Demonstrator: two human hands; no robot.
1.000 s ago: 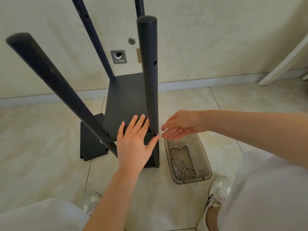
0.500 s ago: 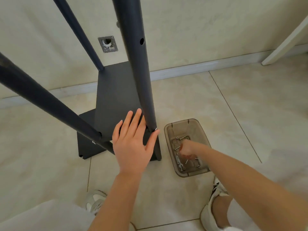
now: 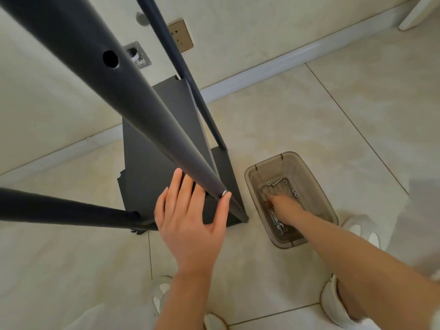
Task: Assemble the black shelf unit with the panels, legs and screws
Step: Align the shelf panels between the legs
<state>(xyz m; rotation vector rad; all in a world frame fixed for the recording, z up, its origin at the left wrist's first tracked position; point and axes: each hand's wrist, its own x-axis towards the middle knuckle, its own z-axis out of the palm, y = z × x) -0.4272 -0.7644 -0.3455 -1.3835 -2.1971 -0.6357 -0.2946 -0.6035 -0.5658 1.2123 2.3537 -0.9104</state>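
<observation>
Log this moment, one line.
phase: fetching screws | left hand: flat on panel, thumb at leg | right hand: in tray, grasp unclear

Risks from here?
Only the left hand steadies the panel. The tall leg beside it may lean if that hand lifts.
The screw at the thumb looks not fully seated and may drop out.
The right hand, reaching into the tray, may fumble what it picks.
</observation>
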